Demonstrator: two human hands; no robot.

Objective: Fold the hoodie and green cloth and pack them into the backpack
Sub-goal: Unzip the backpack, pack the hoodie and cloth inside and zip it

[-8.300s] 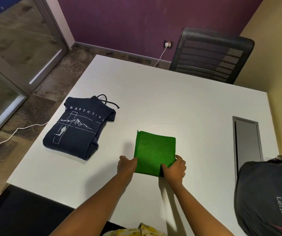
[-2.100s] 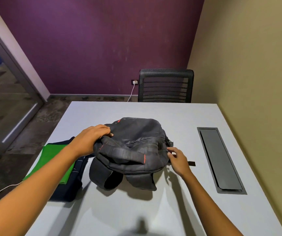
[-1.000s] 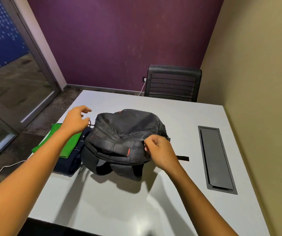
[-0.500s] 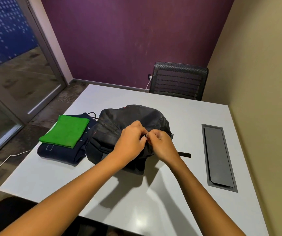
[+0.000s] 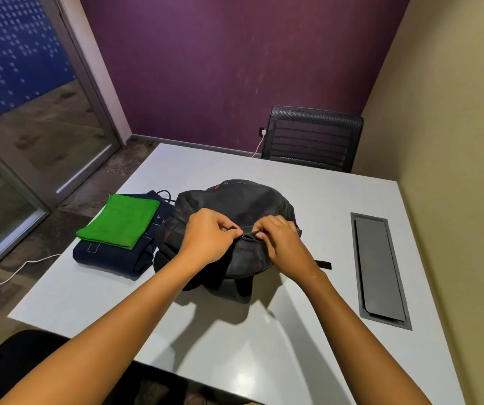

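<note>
A dark grey backpack (image 5: pixel 240 206) lies in the middle of the white table (image 5: pixel 235 331). My left hand (image 5: pixel 208 238) and my right hand (image 5: pixel 278 241) meet on its near top edge, each pinching a zipper pull or the fabric beside it. The backpack's zipper looks closed between my fingers. To the left lies the folded navy hoodie (image 5: pixel 109 255), touching the backpack's side. The folded green cloth (image 5: pixel 119 220) rests on top of the hoodie.
A grey cable-port lid (image 5: pixel 378 270) is set into the table at the right. A black mesh chair (image 5: pixel 311 138) stands at the far edge. A white cable (image 5: pixel 10 276) runs over the floor at left. A yellow wall borders the table's right side.
My left hand came off the backpack's left side and joined the right hand at the zipper. The green cloth went from the table's middle onto the hoodie, and the backpack came to the centre.
</note>
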